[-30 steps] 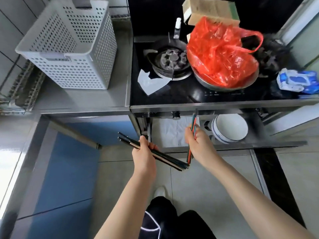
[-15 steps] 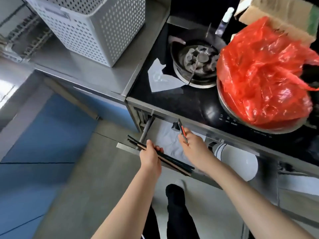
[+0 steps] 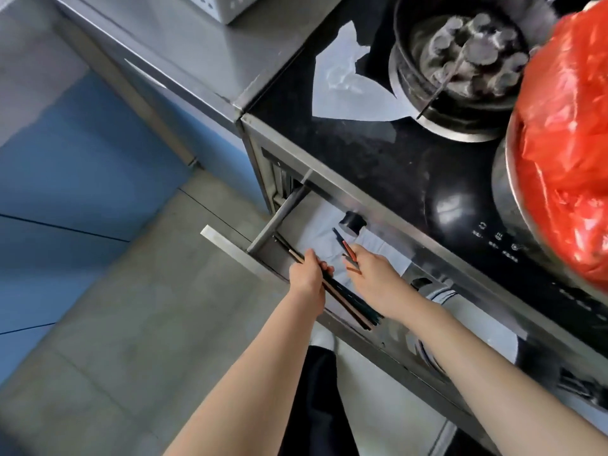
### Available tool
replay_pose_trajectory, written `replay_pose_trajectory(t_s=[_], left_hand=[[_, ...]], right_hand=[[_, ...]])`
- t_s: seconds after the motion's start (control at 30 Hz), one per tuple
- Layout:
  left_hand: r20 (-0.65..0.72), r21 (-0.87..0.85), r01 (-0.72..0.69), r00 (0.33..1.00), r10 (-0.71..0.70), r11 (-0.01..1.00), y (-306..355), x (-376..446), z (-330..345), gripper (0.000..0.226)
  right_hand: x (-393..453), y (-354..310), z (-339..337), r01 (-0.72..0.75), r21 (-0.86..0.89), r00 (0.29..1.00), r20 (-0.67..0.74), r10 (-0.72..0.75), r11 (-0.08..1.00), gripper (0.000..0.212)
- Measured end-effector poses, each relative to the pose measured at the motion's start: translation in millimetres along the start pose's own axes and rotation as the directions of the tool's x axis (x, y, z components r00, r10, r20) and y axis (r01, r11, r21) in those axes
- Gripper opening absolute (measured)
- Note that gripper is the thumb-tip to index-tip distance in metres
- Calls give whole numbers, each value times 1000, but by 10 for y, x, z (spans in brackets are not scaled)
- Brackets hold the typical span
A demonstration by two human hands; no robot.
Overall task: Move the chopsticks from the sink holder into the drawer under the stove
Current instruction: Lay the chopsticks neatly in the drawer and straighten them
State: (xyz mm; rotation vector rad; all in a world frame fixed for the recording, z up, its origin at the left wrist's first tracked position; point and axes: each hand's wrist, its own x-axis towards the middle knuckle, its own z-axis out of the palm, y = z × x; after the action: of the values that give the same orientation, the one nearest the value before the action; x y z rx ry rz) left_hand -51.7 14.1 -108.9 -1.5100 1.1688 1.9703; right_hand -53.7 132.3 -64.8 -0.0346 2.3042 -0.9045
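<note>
drawer (image 3: 263, 233) under stove (image 3: 378, 153), hands (image 3: 307, 274) over drawer

The open steel drawer (image 3: 263, 230) holds a pale liner cloth (image 3: 316, 235).

Your 2 forearms reach up toward 12 o'clock, nearly side by side. Your left hand (image 3: 306, 278) is curled closed in a grip, knuckles up. Your right hand (image 3: 371, 271), toward 1 o'clock, pinches with its fingertips.

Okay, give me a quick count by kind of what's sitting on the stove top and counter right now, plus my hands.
Hands: 2, left hand and right hand, each gripping chopsticks over the open drawer
Gas burner: 1
Red plastic bag: 1
Metal bowl under it: 1
White paper scrap: 1
Perforated white basket: 1
Total: 7
</note>
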Motion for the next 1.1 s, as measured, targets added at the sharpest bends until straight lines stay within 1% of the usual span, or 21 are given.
replay_pose_trajectory(t_s=[0.1, 0.17, 0.23, 0.3, 0.37, 0.43, 0.5, 0.6, 0.7, 0.9, 1.0, 1.1], left_hand=[[-27, 54, 3, 1000, -2, 999, -104, 281, 64, 33], [-59, 75, 23, 998, -18, 997, -163, 471, 77, 23], [-84, 81, 47, 996, -40, 996, -195, 624, 94, 21], [-106, 64, 66, 993, -59, 996, -220, 740, 108, 22], [-113, 62, 78, 991, -71, 995, -240, 826, 130, 25], [-126, 78, 86, 989, -76, 993, -274, 912, 151, 39], [-147, 118, 79, 987, -61, 990, -309, 967, 158, 44], [-184, 144, 87, 981, -60, 986, -363, 1053, 153, 44], [-211, 131, 117, 974, -87, 984, -392, 1102, 122, 44], [-264, 85, 210, 947, -182, 974, -413, 1062, 44, 43], [-269, 57, 219, 943, -197, 974, -414, 1045, 7, 40], [-279, 43, 214, 941, -194, 976, -431, 1022, -30, 39]], right_hand=[[171, 186, 34, -22, -44, 999, 35, 23, 999, 7], [272, 292, 66, -35, -57, 998, 55, 38, 998, 9], [366, 378, 95, -49, -70, 996, 67, 54, 996, 13], [443, 438, 133, -58, -83, 995, 76, 64, 995, 23], [508, 490, 175, -67, -86, 993, 88, 75, 994, 27], [567, 532, 229, -65, -119, 990, 118, 79, 991, 20], [615, 566, 287, -63, -166, 985, 148, 88, 984, 6], [654, 626, 363, -66, -160, 982, 163, 92, 985, 5], [684, 669, 413, -76, -131, 981, 165, 97, 988, 7], [770, 683, 485, -87, -143, 971, 210, 116, 986, 18], [808, 649, 519, -87, -137, 970, 215, 115, 987, 27], [840, 626, 545, -95, -137, 966, 227, 125, 986, 27]])
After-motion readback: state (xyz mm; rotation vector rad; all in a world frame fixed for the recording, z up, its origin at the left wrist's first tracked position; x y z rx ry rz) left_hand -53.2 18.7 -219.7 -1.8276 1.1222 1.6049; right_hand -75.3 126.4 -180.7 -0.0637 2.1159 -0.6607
